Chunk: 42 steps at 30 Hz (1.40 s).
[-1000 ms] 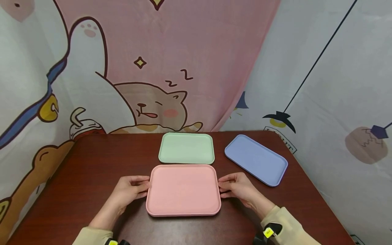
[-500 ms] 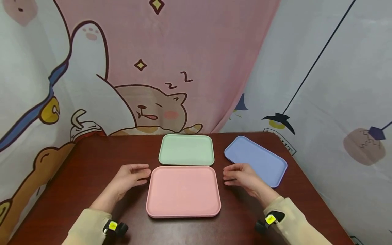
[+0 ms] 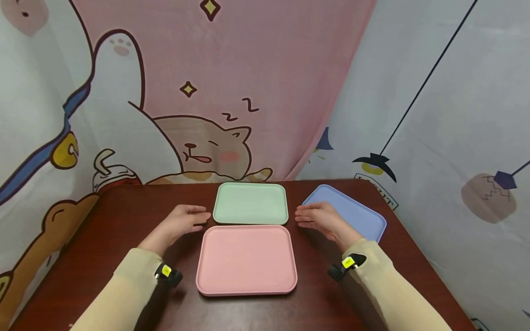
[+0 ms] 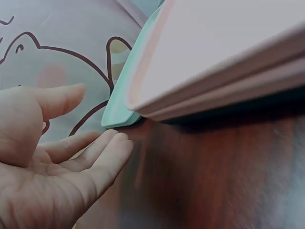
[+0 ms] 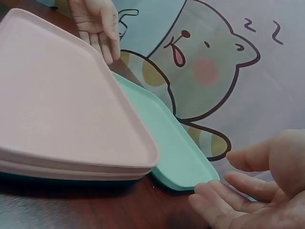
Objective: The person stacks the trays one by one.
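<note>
Green tray (image 3: 250, 203) lies flat near the far edge of the surface (image 3: 248, 317). Left hand (image 3: 182, 224): fingers extended, thumb apart, holding nothing, just beside the tray's left edge. Pink tray (image 3: 247, 259): on the green's near side. Right hand (image 3: 325, 222): fingers extended, thumb apart, holding nothing, near the right edge. Blue tray (image 3: 357, 212): angled, partly behind this hand.

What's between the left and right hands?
Near part of the green tray and far edge of the pink tray, as the head view shows.

Grn rect. tray (image 3: 250, 203), flat, just behind pink tray (image 3: 247, 259)
</note>
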Available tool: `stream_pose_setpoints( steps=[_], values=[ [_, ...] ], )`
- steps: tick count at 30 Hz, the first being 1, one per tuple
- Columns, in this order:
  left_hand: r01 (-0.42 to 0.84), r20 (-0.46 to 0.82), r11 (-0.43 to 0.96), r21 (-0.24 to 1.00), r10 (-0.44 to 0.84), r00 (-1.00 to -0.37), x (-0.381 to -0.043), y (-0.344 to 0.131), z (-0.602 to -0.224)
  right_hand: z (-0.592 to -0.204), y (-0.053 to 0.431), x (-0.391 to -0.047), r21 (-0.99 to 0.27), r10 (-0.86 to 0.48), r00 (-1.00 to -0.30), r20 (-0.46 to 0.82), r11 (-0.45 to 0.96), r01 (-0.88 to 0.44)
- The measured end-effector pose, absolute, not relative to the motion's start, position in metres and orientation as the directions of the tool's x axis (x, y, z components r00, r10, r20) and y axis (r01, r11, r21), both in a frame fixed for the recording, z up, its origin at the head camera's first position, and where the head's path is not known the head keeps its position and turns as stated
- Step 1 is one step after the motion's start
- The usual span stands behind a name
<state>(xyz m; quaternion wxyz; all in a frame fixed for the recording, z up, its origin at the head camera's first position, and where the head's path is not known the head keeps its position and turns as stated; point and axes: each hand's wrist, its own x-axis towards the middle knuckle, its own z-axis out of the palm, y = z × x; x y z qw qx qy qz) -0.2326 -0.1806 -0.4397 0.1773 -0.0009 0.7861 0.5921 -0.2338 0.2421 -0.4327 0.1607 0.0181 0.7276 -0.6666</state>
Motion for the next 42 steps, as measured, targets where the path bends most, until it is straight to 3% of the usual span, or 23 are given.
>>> stream_pose_setpoints(
  steps=[13, 23, 42],
  values=[
    [-0.227, -0.297, 0.332, 0.916, 0.178, -0.938, -0.261, -0.157, -0.438, -0.445, 0.214, -0.268, -0.952, -0.139, -0.949, -0.283, 0.159, 0.261],
    [-0.243, -0.310, 0.376, 0.894, 0.129, -0.942, -0.281, -0.147, -0.440, -0.448, 0.206, -0.286, -0.942, -0.128, -0.934, -0.333, 0.076, 0.326],
    [-0.287, -0.324, 0.242, 0.927, 0.130, -0.937, -0.305, -0.154, -0.454, -0.453, 0.204, -0.293, -0.923, -0.084, -0.921, -0.381, -0.026, 0.384]
  ],
)
